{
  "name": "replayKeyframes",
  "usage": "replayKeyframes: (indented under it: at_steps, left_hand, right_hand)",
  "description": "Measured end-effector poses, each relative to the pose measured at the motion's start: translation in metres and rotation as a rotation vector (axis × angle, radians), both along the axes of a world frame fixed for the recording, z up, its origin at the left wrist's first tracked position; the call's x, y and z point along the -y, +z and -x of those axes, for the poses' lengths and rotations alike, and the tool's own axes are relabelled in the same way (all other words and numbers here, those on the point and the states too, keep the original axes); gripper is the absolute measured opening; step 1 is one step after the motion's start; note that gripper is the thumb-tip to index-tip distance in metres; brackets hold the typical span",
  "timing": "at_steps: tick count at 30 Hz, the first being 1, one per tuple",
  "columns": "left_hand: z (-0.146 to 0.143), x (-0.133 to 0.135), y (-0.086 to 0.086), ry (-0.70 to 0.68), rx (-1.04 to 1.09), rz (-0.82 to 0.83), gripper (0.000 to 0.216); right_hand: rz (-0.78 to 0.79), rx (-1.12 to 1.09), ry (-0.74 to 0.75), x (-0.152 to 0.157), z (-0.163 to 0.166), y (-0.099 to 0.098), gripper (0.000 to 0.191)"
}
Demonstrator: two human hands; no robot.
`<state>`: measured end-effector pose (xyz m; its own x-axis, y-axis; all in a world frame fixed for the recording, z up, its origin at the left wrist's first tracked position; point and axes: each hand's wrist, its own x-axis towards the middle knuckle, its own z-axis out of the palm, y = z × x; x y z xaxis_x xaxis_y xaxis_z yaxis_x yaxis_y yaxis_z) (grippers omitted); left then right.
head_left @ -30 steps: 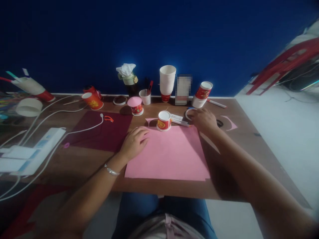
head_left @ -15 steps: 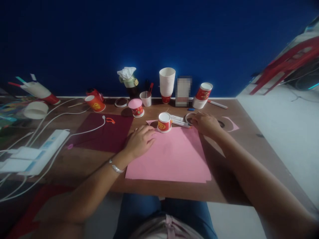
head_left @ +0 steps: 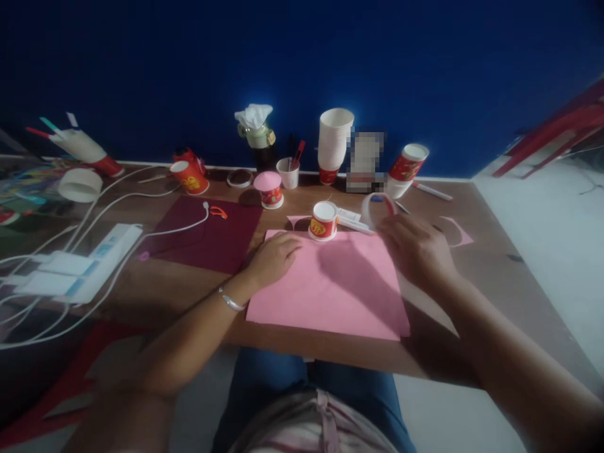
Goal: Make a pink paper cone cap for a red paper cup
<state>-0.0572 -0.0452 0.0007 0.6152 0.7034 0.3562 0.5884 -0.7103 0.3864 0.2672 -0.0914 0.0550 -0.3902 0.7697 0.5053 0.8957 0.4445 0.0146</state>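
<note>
My right hand (head_left: 418, 246) grips a roll of tape (head_left: 369, 211), held up above the right back corner of the pink paper (head_left: 325, 289). My left hand (head_left: 276, 257) lies on that paper's left side, fingers stretched out and holding nothing. Just beyond its fingertips stands a short red and white paper cup (head_left: 323, 221), upside down at the paper's back edge. White marker pens (head_left: 353, 221) lie beside the cup. Farther back is another short red cup with a pink cone top (head_left: 268, 189).
A stack of white paper cups (head_left: 335, 141) stands by the blue wall, with a pen cup (head_left: 287, 173) left of it. Stacked red and white cups (head_left: 408, 170) are at the back right. A white power strip (head_left: 106, 261) with cables and dark red paper (head_left: 202, 236) occupy the left.
My right hand has lifted the roll of tape off the table and brought it up. My left hand stays on the pink paper. The whole view has shifted slightly.
</note>
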Motion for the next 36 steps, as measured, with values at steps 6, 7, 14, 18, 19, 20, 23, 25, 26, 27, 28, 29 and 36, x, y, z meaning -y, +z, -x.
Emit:
replayKeyframes:
  at_steps: [6, 7, 14, 18, 19, 20, 23, 25, 26, 27, 28, 29, 36]
  left_hand:
    - [0.019, -0.007, 0.017, 0.129, 0.293, 0.187, 0.019]
    - [0.021, -0.007, 0.018, 0.139, 0.329, 0.234, 0.018]
    - [0.037, 0.006, 0.009, 0.189, 0.372, 0.227, 0.016]
    - [0.043, 0.011, 0.005, 0.177, 0.303, 0.136, 0.013]
    - [0.044, 0.012, 0.005, 0.170, 0.305, 0.130, 0.012]
    - [0.044, 0.012, 0.004, 0.164, 0.309, 0.122, 0.012]
    - [0.042, 0.012, 0.004, 0.138, 0.306, 0.096, 0.011]
    - [0.040, 0.014, 0.005, 0.113, 0.283, 0.090, 0.012]
    - [0.040, 0.016, 0.007, 0.098, 0.265, 0.093, 0.012]
    - [0.041, 0.018, 0.009, 0.080, 0.239, 0.098, 0.011]
    - [0.042, 0.021, 0.012, 0.058, 0.205, 0.106, 0.011]
    - [0.044, 0.025, 0.014, 0.033, 0.160, 0.116, 0.009]
    - [0.059, 0.046, 0.018, -0.036, -0.180, 0.213, 0.026]
  right_hand:
    - [0.114, 0.072, 0.637, 0.050, 0.079, -0.012, 0.023]
    - [0.119, 0.089, 0.673, 0.049, 0.088, -0.017, 0.024]
    - [0.076, 0.169, 0.618, 0.027, 0.102, -0.031, 0.031]
    - [0.180, 0.114, 0.582, 0.025, 0.091, -0.032, 0.026]
    - [0.188, 0.099, 0.588, 0.025, 0.089, -0.033, 0.025]
    - [0.191, 0.089, 0.596, 0.026, 0.087, -0.034, 0.024]
    - [0.193, 0.106, 0.590, 0.028, 0.085, -0.036, 0.025]
    - [0.196, 0.124, 0.580, 0.028, 0.083, -0.036, 0.025]
    - [0.189, 0.127, 0.579, 0.028, 0.082, -0.036, 0.025]
    - [0.181, 0.129, 0.582, 0.028, 0.081, -0.035, 0.025]
    - [0.173, 0.129, 0.586, 0.029, 0.080, -0.035, 0.024]
    - [0.169, 0.128, 0.588, 0.029, 0.078, -0.034, 0.024]
    - [0.170, 0.138, 0.604, 0.037, 0.075, -0.031, 0.027]
